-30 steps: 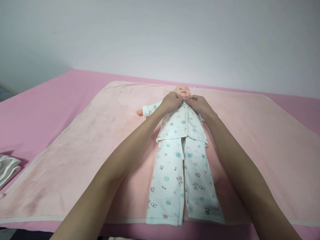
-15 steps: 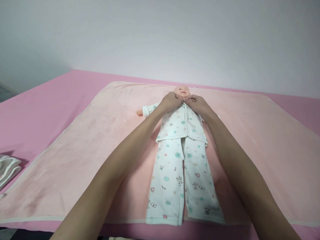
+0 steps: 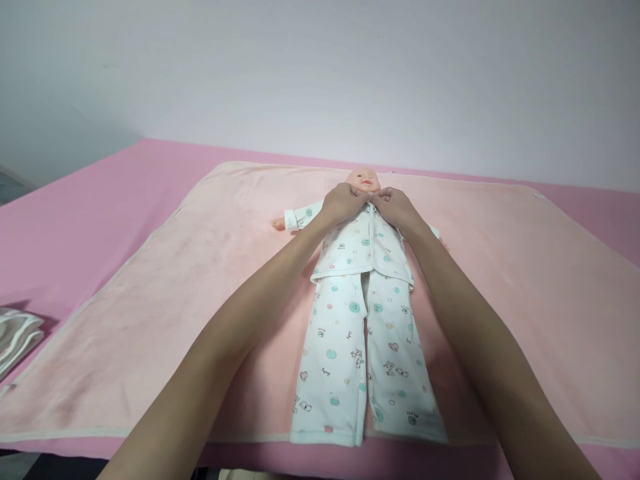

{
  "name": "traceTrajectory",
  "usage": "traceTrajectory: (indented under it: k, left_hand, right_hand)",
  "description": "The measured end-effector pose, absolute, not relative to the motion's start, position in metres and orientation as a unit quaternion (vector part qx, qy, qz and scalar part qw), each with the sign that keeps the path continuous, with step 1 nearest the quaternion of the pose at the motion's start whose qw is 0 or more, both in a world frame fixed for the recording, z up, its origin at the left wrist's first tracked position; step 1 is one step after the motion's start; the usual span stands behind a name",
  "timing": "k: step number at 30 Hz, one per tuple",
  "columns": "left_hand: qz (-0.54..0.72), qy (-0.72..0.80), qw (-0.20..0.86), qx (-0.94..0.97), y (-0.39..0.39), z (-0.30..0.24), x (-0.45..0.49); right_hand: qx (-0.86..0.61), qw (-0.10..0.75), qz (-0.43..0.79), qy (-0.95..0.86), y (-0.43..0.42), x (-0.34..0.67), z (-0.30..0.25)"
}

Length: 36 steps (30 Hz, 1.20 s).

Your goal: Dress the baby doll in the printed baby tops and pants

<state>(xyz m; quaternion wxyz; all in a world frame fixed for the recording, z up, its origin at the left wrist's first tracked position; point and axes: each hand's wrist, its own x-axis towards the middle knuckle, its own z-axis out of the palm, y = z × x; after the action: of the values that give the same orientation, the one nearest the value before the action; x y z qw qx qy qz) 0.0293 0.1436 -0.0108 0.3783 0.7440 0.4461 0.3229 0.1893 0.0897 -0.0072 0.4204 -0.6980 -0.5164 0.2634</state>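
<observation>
Both of your hands are at the collar of the patterned baby jacket, fingertips drawn together: your left hand [image 3: 345,202] and right hand [image 3: 397,207] seem to be pinching its two front edges just under the chin of the baby doll [image 3: 365,178]. The doll lies on its back on the peach blanket [image 3: 200,300], its head near the blanket's far edge; the hems of the matching trousers [image 3: 331,360] reach the near edge. Beneath it all is the pink-covered bench [image 3: 65,213]. By my reading, you are well into the dressing: the jacket [image 3: 350,250] is on, its sleeves reach both wrists, and its front panels meet down the middle. Closing the neck looks to be the step in hand, and I can't tell whether the front is fastened lower down. Your fingers hide whatever closure sits at the collar, and your right forearm covers most of the sleeve on that side. No feet show past the trouser hems, so whether the legs are inside is unclear. Beside the blanket's left edge, a folded cloth [image 3: 17,340] is partly cut off.
</observation>
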Motion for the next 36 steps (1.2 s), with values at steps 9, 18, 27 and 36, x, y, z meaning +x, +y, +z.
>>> traceTrajectory:
  k: [9,18,27,36]
  left_hand:
    - [0.349,0.462,0.337,0.742,0.137,-0.013,0.034]
    - [0.353,0.476,0.326,0.736,0.132,-0.014,0.036]
    - [0.373,0.475,0.312,0.733,0.128,-0.024,0.036]
    - [0.378,0.477,0.289,0.739,0.124,-0.033,0.04]
  right_hand:
    - [-0.702,0.451,0.161,-0.528,0.088,0.177,-0.012]
    - [-0.676,0.448,0.12,-0.573,0.085,0.178,-0.017]
    - [-0.676,0.425,0.07,-0.598,0.079,0.174,-0.023]
    - [-0.675,0.408,0.006,-0.615,0.068,0.172,-0.033]
